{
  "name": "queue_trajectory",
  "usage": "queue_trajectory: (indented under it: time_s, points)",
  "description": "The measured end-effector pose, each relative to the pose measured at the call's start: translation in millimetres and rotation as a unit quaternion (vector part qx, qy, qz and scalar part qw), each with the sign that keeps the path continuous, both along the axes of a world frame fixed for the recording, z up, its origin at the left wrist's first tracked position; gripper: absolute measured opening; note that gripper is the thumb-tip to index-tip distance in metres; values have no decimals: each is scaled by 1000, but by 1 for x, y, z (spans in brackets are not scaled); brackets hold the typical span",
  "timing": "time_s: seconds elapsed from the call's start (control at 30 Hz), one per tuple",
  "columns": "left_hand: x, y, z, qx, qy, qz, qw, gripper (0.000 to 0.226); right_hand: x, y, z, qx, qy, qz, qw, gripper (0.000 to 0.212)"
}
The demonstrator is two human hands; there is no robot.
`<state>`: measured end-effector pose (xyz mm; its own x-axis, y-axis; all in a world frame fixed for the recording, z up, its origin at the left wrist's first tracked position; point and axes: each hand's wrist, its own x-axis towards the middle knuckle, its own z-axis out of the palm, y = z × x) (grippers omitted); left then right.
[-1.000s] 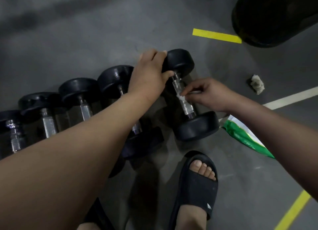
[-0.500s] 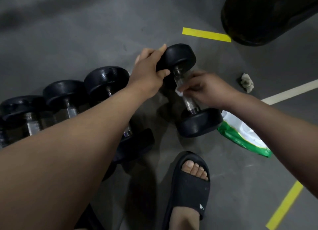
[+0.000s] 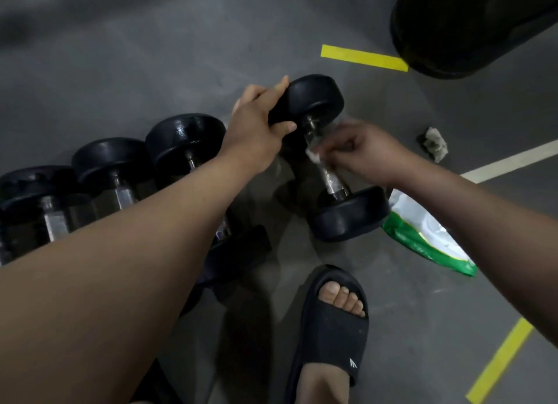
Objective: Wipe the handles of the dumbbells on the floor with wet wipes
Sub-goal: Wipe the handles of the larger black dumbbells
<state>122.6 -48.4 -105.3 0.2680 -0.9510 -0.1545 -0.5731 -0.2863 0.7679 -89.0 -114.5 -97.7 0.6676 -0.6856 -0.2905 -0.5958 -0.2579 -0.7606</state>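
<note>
The left hand (image 3: 259,122), at upper centre of the frame, gripped the far head (image 3: 318,97) of one dumbbell (image 3: 347,214), thumb on the near side of the head and fingers wrapped over its top edge. The right hand (image 3: 365,152), just right of centre, was clenched around a white wet wipe (image 3: 314,156) and held it against the upper part of the knurled metal handle (image 3: 331,178). This hand appeared slightly blurred. A corner of the wipe protruded from the left side of the fingers.

The dumbbell lay on the grey floor (image 3: 120,56) at centre frame, angled from upper left to lower right, with its near head resting on the floor.

A row of dumbbells (image 3: 181,140) with black heads extended from left of the gripped dumbbell to the left edge, partly covered by the left forearm.

A green and white wipes pack (image 3: 422,234) lay on the floor just right of the near head, below the right wrist. A crumpled grey wipe (image 3: 433,143) lay at centre right, near a white floor line (image 3: 513,162).

A yellow tape strip (image 3: 362,57) was located in the upper right, beside a large dark object (image 3: 468,26). A second yellow strip (image 3: 498,363) ran along the lower right. A foot in a black sandal (image 3: 332,334) occupied the lower centre.
</note>
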Motion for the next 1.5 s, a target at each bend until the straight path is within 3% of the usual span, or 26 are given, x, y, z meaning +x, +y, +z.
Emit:
queue_trajectory:
  time_s: [0.07, 0.13, 0.23, 0.33, 0.4, 0.57, 0.8, 1.0, 1.07, 1.23, 1.4, 1.5]
  points:
    - [-2, -1, 2, -3, -12, -3, 1000, 71, 13, -8, -8, 32, -58, -75, 995, 11]
    - [-2, -1, 3, 3, -13, -4, 1000, 71, 13, -11, -5, 57, -57, -70, 994, 13]
    - [-1, 1, 4, 9, -11, 4, 1000, 70, -9, -8, 14, 104, 54, 40, 992, 21]
    - [0, 2, 5, 14, 8, 17, 1000, 71, -26, 0, 25, 186, 138, 119, 965, 16]
    - [0, 1, 5, 13, 24, 16, 1000, 71, -23, -1, 23, 187, 119, 104, 970, 13]
    - [-3, 0, 9, 8, 9, 12, 1000, 70, 2, -13, 5, 107, -25, -40, 993, 15]
    - [0, 4, 12, 34, -3, 12, 999, 70, -31, -4, 10, 276, 69, 77, 956, 15]
    - [9, 7, 15, 58, -56, -8, 997, 73, 3, -10, -16, 185, -115, -115, 969, 10]
    - [11, 9, 18, 63, -113, -31, 991, 72, 2, -8, -17, 206, -101, -107, 967, 12]
    - [20, 5, 31, 81, -267, -87, 956, 45, -27, 5, -3, 295, 36, 71, 952, 20]
    - [30, 11, 31, 122, -252, -69, 958, 52, 7, 8, -7, 244, -36, -37, 968, 11]
    - [31, 14, 27, 127, -246, -61, 959, 53, 6, 7, -5, 249, 4, 17, 968, 13]
